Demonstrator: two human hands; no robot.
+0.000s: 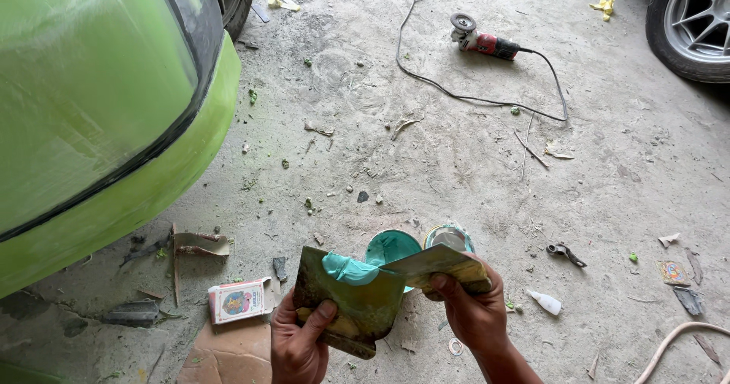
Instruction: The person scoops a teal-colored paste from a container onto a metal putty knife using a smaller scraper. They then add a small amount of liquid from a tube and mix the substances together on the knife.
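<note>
Teal body-filler putty (348, 268) sits heaped on a stained flat mixing board (357, 308) gripped by the left hand (298, 340); the right hand (471, 312) pinches a thin spreader blade (433, 264) against it, above the concrete floor's (456, 163) near edge.

Left hand (298, 338), right hand (473, 308), both gripping

Bright green car body panel (91, 103) fills left side, dark tyre (237, 0) behind its top edge. Red angle grinder (484, 42) lies on dusty concrete floor (456, 163), black cord (426, 72) looping around it. Alloy wheel (696, 19) at top right corner. Small printed carton (237, 300) rests on cardboard scrap (228, 350) near bottom. White tube (546, 302), metal clip (565, 253), pale hose (677, 338) lie at right. Green flecks scattered about.
</note>
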